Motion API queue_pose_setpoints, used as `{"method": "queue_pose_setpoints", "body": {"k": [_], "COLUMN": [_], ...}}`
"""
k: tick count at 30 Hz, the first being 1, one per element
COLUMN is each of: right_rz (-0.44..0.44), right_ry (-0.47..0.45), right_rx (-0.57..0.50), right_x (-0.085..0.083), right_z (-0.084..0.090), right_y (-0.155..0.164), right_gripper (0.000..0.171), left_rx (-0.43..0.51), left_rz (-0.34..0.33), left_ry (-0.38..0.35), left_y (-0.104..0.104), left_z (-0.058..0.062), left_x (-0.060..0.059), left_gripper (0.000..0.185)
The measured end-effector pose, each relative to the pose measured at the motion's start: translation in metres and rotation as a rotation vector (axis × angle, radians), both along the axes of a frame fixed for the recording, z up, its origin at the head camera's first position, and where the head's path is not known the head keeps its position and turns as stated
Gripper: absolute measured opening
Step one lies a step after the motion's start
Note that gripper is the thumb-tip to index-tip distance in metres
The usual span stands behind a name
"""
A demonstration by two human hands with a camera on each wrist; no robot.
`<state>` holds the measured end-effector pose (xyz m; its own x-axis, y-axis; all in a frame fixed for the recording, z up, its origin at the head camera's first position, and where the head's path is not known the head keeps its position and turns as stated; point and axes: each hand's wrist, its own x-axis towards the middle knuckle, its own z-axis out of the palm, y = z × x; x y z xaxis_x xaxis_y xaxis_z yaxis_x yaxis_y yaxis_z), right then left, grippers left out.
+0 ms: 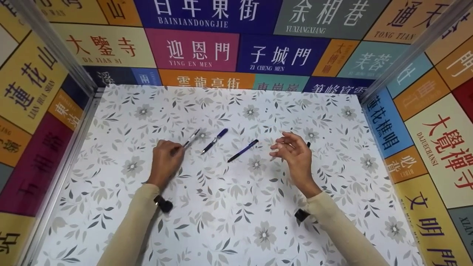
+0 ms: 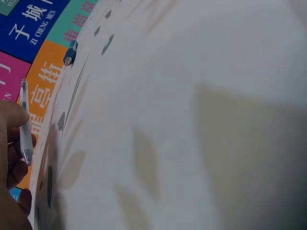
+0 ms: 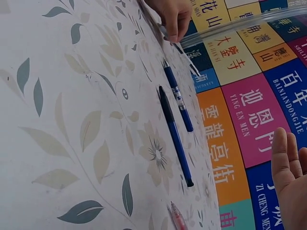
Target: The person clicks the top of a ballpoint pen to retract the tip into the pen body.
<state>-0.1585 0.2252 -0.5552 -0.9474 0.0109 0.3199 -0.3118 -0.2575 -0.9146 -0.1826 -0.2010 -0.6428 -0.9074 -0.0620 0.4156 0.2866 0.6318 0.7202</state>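
While the head camera looks down on a surface covered in grey floral paper, two hands in cream sleeves work among several pens. To the person's left, the left hand has its fingers curled round a clear-barrelled pen, its grip closed on the lower end while the rest points away toward the far wall. The left wrist view shows the thumb against that same pen. Just beside it lies a blue pen with a blue cap, and next to that a dark blue pen, both flat on the paper and roughly parallel. Held above the surface, the right hand has a released grip, fingers loosely spread. Behind it peeks a small dark tip. Nearest the right wrist camera lies a pink-ended pen. Colourful panels with Chinese place names wall in the space.
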Motion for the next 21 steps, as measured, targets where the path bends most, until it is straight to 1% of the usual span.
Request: {"method": "queue_pose_setpoints", "body": {"k": [3,9,12,18,21], "right_rz": [0.002,0.0,0.0,0.019,0.017], "right_ry": [-0.001,-0.007,-0.013,-0.013,-0.013], "right_rx": [0.004,0.015,0.02,0.044,0.035], "right_x": [0.0,0.001,0.002,0.003,0.002], "right_z": [-0.001,-0.001,-0.001,-0.002,-0.001], "right_y": [0.001,0.001,0.002,0.005,0.005], "right_gripper": [0.036,0.036,0.036,0.037,0.037], "left_rx": [-0.058,-0.138,-0.168,-0.214,-0.239], "left_rz": [0.001,-0.008,-0.007,0.017,0.017], "left_ry": [0.032,0.064,0.06,0.018,0.016], "left_y": [-0.003,-0.008,-0.009,-0.01,-0.011], "left_z": [-0.003,-0.007,-0.008,-0.007,-0.007], "left_x": [-0.004,-0.008,-0.01,-0.011,-0.013], "left_gripper": [0.007,0.009,0.009,0.01,0.011]}}
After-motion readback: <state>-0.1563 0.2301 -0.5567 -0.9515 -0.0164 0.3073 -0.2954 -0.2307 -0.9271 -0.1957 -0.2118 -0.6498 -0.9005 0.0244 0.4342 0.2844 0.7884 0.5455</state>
